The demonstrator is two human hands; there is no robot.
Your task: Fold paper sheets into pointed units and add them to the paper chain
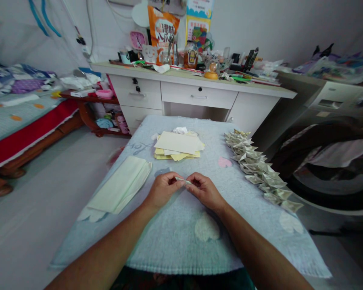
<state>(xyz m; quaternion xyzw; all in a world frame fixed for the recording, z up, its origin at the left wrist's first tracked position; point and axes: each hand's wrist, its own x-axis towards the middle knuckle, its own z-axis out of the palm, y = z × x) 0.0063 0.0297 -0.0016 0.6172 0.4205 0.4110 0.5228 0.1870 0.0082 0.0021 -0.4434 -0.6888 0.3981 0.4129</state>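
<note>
Over the middle of the cloth-covered table [175, 225], my left hand [165, 187] and my right hand [204, 189] meet, each pinching one end of a small folded piece of paper [183, 180]. Fingers hide most of it. Left of my hands lies a stack of long pale green paper sheets [121, 185]. Beyond them sits a pile of cream and yellow paper [178, 143], with a crumpled white piece [180, 130] behind it. Along the table's right side, several pointed folded paper pieces [257, 165] stand in overlapping rows.
A white desk [196, 96] crowded with jars, a snack bag [163, 34] and a pink clock [137, 40] stands behind the table. To the right is a washing machine [335, 104] with cloth in its open door. A bed [24, 117] is at the left.
</note>
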